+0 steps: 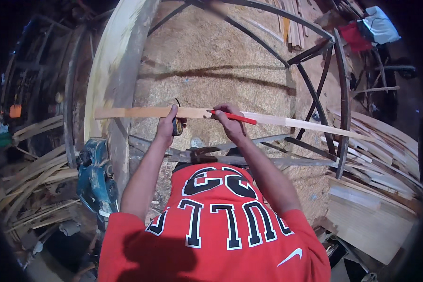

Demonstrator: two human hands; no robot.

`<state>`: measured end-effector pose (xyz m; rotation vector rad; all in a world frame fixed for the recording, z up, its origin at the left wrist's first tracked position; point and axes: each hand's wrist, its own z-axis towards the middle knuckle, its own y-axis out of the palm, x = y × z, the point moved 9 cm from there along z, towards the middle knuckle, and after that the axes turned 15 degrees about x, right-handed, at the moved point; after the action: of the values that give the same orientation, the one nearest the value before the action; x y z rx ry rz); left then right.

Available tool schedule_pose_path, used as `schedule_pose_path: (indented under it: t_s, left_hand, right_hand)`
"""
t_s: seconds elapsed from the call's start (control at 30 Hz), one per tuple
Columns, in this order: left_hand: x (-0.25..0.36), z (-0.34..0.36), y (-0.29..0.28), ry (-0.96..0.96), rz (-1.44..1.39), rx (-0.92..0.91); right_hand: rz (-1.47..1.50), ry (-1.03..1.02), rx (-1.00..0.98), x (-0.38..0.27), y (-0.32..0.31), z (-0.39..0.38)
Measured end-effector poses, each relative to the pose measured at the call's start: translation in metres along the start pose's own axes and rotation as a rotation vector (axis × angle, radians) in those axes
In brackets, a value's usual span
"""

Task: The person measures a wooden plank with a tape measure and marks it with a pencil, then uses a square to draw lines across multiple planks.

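Note:
A long, narrow wooden strip (141, 112) lies crosswise in front of me, its left part over a thick plank. My left hand (166, 127) is closed around a dark tape measure (177, 126) with some yellow on it, just below the strip. The thumb of that hand rests against the strip. In my right hand (232, 126) is a red pencil (243, 118), flat and wide like a carpenter's pencil. Its dark tip points left and is at the strip's face, close to a small dark spot; whether it touches I cannot tell.
On the left, a thick pale plank (122, 51) runs away from me, with a dusty blue power tool (97, 176) at its near end. Dark metal frame bars (345, 94) stand at the right. Loose wood strips (385, 155) and pale boards (366, 218) lie beyond them. Sawdust covers the floor (211, 51).

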<state>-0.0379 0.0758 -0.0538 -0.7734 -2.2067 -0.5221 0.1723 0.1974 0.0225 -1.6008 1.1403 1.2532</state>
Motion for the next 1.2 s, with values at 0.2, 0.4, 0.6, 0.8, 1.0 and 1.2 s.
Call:
schedule_pose_path:
  t_s: [0.2, 0.4, 0.6, 0.8, 1.0, 1.2]
  left_hand:
    - [0.000, -0.001, -0.001, -0.043, -0.053, 0.027]
    - [0.001, -0.002, 0.003, -0.078, -0.094, 0.039]
    - [0.006, -0.007, 0.001, -0.043, -0.083, 0.044]
    - [0.003, -0.005, 0.000, -0.046, -0.107, 0.060]
    - [0.007, -0.007, 0.004, -0.053, -0.128, 0.041]
    - [0.004, -0.005, 0.001, -0.071, -0.137, 0.068]
  right_hand:
    - [-0.355, -0.189, 0.017, -0.022, 0.011, -0.005]
    - [-0.348, -0.196, 0.018, -0.011, 0.010, -0.001]
    - [-0.434, -0.178, 0.020, -0.019, 0.012, -0.002]
    - [-0.396, -0.240, -0.004, -0.020, 0.014, -0.001]
    - [-0.421, -0.311, -0.020, -0.026, 0.015, -0.002]
    - [-0.414, -0.272, -0.056, -0.025, 0.018, -0.002]
